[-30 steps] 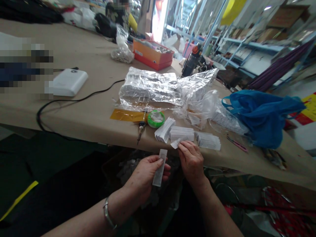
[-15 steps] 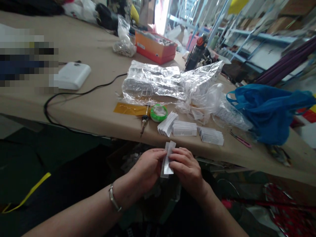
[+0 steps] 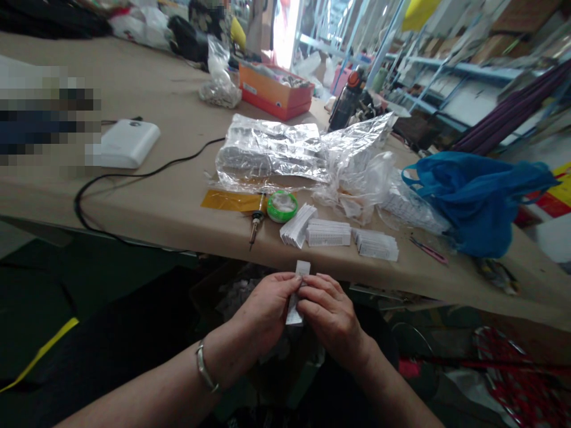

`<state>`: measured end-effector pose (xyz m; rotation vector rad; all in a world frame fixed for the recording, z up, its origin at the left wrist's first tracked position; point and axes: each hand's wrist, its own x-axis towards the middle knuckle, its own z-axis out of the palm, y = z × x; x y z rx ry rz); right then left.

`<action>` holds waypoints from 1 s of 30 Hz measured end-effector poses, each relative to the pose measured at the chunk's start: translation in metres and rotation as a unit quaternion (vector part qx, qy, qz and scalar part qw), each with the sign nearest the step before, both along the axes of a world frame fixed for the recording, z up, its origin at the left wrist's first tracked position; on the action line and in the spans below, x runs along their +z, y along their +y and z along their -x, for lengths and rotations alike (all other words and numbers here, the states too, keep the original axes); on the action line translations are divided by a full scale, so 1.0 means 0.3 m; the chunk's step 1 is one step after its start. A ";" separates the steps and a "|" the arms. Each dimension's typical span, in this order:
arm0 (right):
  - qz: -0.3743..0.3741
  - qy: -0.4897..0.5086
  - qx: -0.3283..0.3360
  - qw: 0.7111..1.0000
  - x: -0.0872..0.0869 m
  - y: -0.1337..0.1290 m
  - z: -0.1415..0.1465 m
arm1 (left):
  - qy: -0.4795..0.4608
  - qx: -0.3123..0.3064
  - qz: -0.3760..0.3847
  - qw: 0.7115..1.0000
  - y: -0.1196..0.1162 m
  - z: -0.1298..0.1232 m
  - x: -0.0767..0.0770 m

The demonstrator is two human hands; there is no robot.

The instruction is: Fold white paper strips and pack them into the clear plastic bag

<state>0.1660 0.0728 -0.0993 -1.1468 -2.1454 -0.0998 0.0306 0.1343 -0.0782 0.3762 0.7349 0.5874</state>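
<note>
Both my hands meet just below the table's front edge around a narrow white printed label strip (image 3: pixel 295 310). My left hand (image 3: pixel 265 303) pinches it from the left, thumb on top. From the right, my right hand (image 3: pixel 332 309) has its fingertips closed on the strip, and its curled fingers cover the strip's middle. On the table above lie a fanned label stack (image 3: pixel 298 226), a second label stack (image 3: pixel 329 233) and a third label stack (image 3: pixel 377 245), all white with fine print. A green-rimmed round container (image 3: pixel 282 207) sits behind them.
A soldering-iron-like tool (image 3: pixel 256 226) points its tip toward the front edge, beside an amber sheet (image 3: pixel 227 201). Behind lie clear plastic wrapping (image 3: pixel 272 148) and a blue bag (image 3: pixel 477 190). A pink-handled cutter (image 3: pixel 430 249) lies right; a black cable (image 3: pixel 134 176) and white box (image 3: pixel 129 142) lie left.
Two strips showed side by side between my hands; now they appear as one. My fingertips have come closer together over it. The view has shifted slightly.
</note>
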 end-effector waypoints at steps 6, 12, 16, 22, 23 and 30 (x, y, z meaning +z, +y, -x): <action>-0.015 -0.007 -0.200 0.980 0.000 -0.008 -0.171 | 0.128 -0.029 -0.002 0.991 0.005 -0.001 0.006; 0.017 -0.129 -0.360 0.924 -0.063 -0.019 -0.366 | 0.154 -0.053 -0.002 0.987 -0.011 -0.020 0.015; -0.011 -0.122 -0.330 0.936 -0.075 -0.032 -0.384 | 0.161 -0.047 -0.001 0.986 -0.019 -0.027 0.015; -0.057 -0.035 -0.311 0.948 -0.074 -0.037 -0.429 | 0.173 -0.058 -0.011 0.983 -0.019 -0.026 0.028; -0.062 -0.007 -0.312 0.948 -0.068 -0.038 -0.428 | 0.176 -0.059 -0.011 0.982 -0.019 -0.027 0.028; -0.095 0.159 -0.177 0.967 0.022 -0.036 -0.183 | 0.122 -0.072 -0.006 0.990 -0.030 -0.027 0.010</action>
